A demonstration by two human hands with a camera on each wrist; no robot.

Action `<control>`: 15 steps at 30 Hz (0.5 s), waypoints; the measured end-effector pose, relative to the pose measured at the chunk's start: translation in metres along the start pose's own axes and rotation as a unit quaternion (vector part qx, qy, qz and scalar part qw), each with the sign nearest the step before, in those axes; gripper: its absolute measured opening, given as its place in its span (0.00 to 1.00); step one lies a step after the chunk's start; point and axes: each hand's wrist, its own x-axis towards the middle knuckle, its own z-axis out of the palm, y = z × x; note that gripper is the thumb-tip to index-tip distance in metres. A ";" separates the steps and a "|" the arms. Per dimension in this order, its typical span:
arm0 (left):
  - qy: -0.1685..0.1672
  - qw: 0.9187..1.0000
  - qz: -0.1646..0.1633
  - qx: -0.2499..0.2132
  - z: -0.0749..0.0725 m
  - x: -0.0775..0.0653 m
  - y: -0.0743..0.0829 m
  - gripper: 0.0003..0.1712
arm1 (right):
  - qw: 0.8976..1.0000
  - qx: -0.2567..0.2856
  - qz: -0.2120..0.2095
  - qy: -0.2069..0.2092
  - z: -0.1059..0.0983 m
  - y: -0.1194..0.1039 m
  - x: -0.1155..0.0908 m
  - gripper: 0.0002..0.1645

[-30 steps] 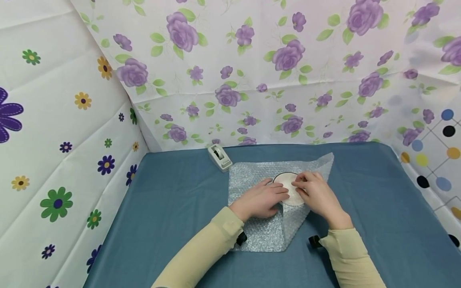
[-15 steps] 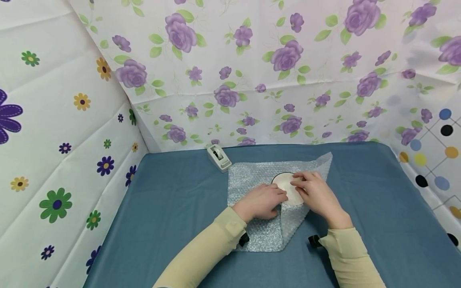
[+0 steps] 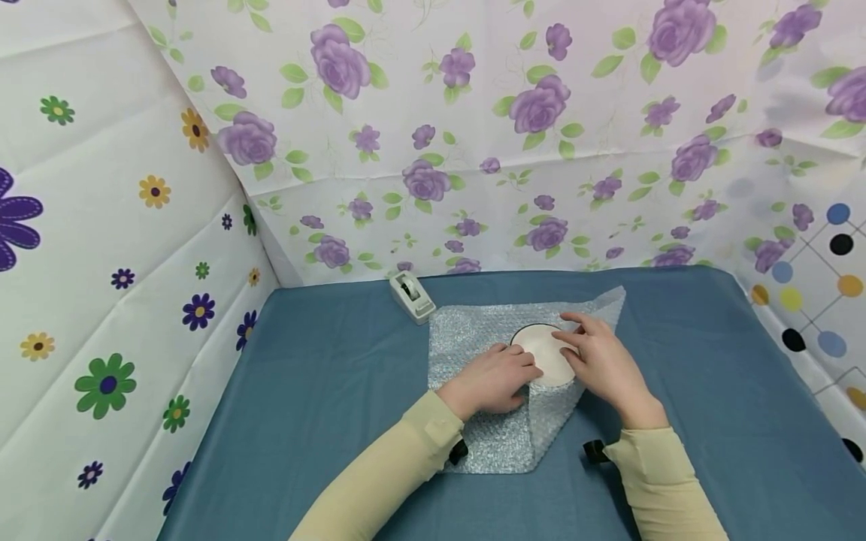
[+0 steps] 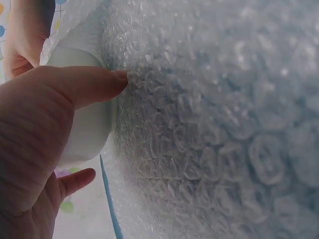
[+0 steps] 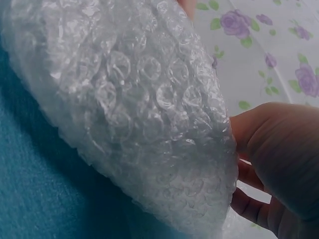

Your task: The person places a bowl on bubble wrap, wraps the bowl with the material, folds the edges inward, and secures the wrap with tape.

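Note:
A white bowl (image 3: 541, 342) with a thin dark rim stands on a sheet of bubble wrap (image 3: 467, 323). One corner of the wrap is folded up against the bowl's near right side. My left hand (image 3: 490, 378) holds the bowl's near left edge, fingers over the rim. In the left wrist view its thumb (image 4: 97, 84) lies across the outer wall. My right hand (image 3: 605, 364) is at the right rim, fingers spread and fairly straight. In the right wrist view its thumb tip touches the edge of the raised bubble wrap (image 5: 149, 99); the other fingertips are partly hidden behind that edge.
A white tape dispenser (image 3: 413, 297) stands at the back, by the wrap's far left corner. The wrap's far right corner sticks up. Blue cloth (image 3: 325, 391) covers the table, and a flowered curtain (image 3: 379, 165) hangs behind it.
My right hand's fingers have spread apart from a closer pinch and shifted slightly right, uncovering more of the bowl. The left hand stays at about the same place on the bowl.

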 end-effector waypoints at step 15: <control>0.010 1.000 0.004 -0.007 0.001 0.001 -0.001 0.19 | 0.999 0.035 0.025 0.011 -0.001 0.009 -0.001 0.20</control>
